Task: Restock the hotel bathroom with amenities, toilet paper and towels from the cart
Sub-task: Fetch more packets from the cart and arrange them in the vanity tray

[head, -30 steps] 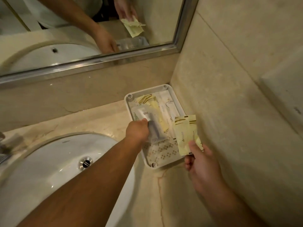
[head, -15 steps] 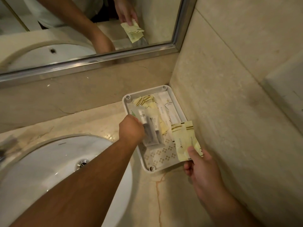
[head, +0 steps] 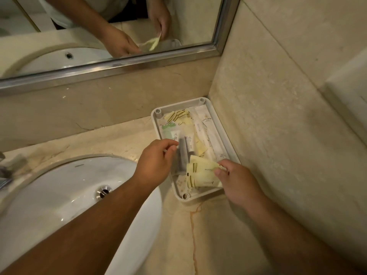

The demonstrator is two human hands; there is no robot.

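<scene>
The white tray [head: 204, 196] sits on the marble bench [head: 218, 235], pushed into the corner where the tiled side wall [head: 278, 116] meets the strip of stone under the mirror [head: 99, 26], just right of the round white sink [head: 59, 195]. Both hands are over the near half of the tray, close together but not touching. The right hand [head: 238, 181] comes in from the wall side with thumb and fingers pinched on the end of a pair of pale yellow sachets [head: 202, 173] with gold stripes, which lie fanned out low over the tray's near end. The left hand [head: 156, 161] reaches across the sink's edge, its fingers curled and their tips closed on the left edge of a grey packet [head: 183, 153], which is blurred and stands lengthwise in the middle of the tray. Further back in the tray lie the rest of the amenities: two long white wrapped packets [head: 206, 132] along the right side, small white tubes [head: 175, 135] beside the grey packet, a green-striped sachet [head: 167, 127] by the left rim, and more yellow striped sachets [head: 178, 116] at the far end. The mirror reflects both hands and the yellow sachets.
</scene>
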